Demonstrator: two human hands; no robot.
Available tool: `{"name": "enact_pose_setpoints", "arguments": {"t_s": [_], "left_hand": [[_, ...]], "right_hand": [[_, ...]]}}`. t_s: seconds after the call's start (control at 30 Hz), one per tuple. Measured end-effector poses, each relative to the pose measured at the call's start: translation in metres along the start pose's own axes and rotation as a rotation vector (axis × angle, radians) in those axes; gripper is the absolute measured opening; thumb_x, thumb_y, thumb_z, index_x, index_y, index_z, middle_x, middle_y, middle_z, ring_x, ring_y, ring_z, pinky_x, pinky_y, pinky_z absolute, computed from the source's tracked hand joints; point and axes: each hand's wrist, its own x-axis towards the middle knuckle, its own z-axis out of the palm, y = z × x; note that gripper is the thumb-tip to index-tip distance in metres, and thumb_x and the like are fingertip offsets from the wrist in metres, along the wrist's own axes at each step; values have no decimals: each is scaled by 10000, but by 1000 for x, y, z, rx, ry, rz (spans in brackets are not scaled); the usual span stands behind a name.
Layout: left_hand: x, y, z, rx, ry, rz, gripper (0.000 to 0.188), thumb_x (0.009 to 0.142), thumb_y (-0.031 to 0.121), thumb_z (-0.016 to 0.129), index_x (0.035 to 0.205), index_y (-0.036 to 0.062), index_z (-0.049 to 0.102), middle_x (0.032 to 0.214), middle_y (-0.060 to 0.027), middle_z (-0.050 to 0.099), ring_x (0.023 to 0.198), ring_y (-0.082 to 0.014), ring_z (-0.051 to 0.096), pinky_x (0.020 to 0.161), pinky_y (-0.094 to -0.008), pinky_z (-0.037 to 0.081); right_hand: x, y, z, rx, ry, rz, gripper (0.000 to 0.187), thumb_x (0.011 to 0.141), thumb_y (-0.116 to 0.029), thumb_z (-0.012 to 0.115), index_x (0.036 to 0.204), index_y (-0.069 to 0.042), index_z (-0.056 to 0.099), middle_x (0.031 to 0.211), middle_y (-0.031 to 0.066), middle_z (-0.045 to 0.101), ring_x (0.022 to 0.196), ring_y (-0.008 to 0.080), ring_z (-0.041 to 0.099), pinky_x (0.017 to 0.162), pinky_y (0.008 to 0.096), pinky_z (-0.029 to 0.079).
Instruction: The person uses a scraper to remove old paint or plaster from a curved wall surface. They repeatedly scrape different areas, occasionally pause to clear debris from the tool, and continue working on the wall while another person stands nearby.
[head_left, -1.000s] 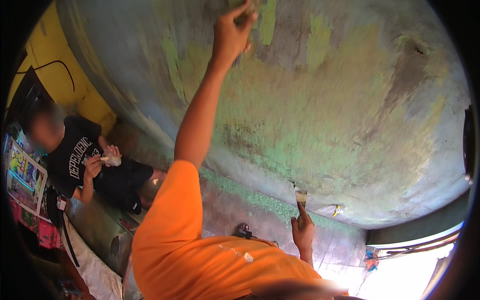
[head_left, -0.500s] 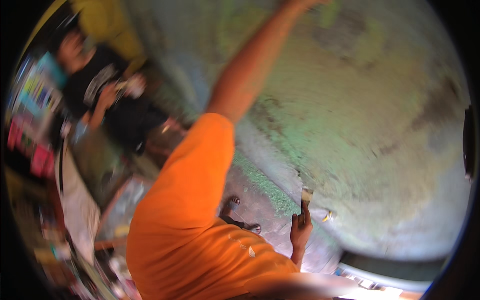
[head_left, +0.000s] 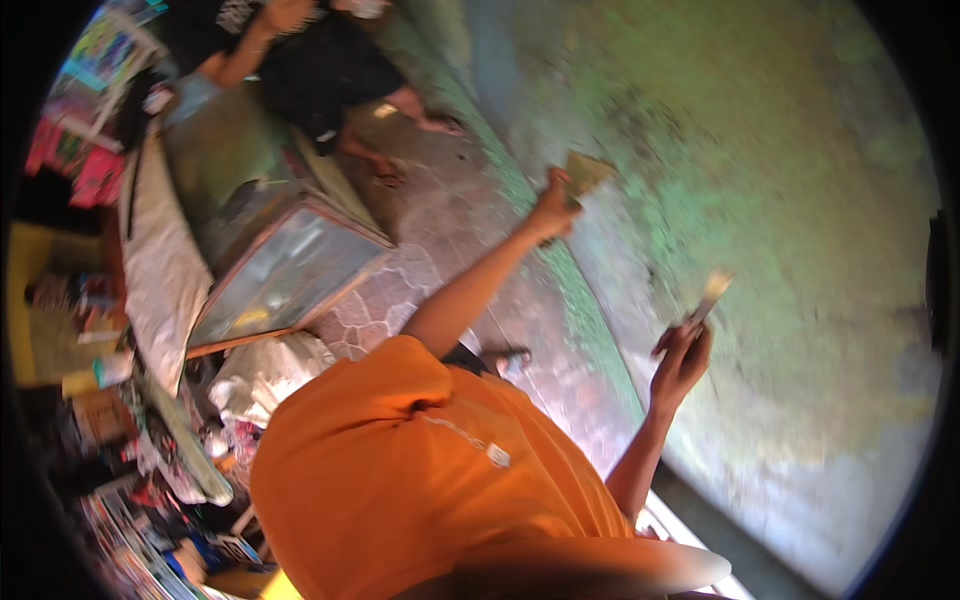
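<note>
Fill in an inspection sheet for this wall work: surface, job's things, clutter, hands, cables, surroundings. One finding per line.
Surface: wall, patchy green and grey, worn.
Job's things: flat pad in the left hand, at the wall; brush in the right hand, bristles up, short of the wall.
Clutter: bags and papers heaped on the person's left; white sack beside a glass case.
Hands: both shut, fingers wrapped on their tools.
Cables: nothing seen.
Surroundings: stone paving; another person in black seated beyond.
</note>
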Motion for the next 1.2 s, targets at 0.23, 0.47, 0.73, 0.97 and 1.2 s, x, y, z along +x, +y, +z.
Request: {"name": "enact_pose_setpoints", "arguments": {"t_s": [0.23, 0.47, 0.73, 0.97, 1.2], "left_hand": [[-18, 25, -63, 240, -211, 224, 671, 832, -22, 642, 1335, -30, 200, 951, -218, 579, 575, -249, 607, 458, -384, 471], [-41, -8, -158, 478, -156, 85, 1006, 797, 2, 703, 1522, -156, 23, 991, -391, 638, 885, -463, 700, 703, -494, 552], [-105, -44, -205, 436, -139, 98, 933, 806, -52, 638, 1530, -126, 54, 967, -368, 631, 917, -488, 684, 739, -517, 536], [-87, -25, -291, 357, 157, 161, 976, 768, -51, 628, 1529, -180, 31, 1016, -376, 649, 971, -486, 679, 780, -509, 542], [-152, -90, -278, -295, -42, 246, 772, 842, 52, 680, 1464, -78, 242, 1081, -279, 632, 1002, -354, 660, 847, -451, 506]], "right_hand": [[14, 49, 142, -716, 242, -293, 215, 1049, -190, 529, 1180, -28, 580, 882, 226, 694, 701, 378, 692, 644, 476, 537], [-119, 112, 189, -607, -221, 260, 422, 1029, -301, 555, 1262, 37, 657, 1089, 277, 716, 1015, 441, 683, 861, 492, 522], [-72, 51, 295, -576, -47, -134, 322, 1098, -191, 471, 1269, 73, 538, 1141, 334, 654, 991, 474, 640, 843, 502, 501], [-140, 4, 318, -638, -227, 49, 322, 1071, -238, 529, 1252, 23, 577, 1167, 316, 672, 1082, 491, 648, 882, 520, 515], [-70, -170, 511, -268, -900, -654, 464, 952, -54, 531, 1414, -50, 569, 1308, 241, 653, 1136, 409, 665, 969, 449, 524]]}}
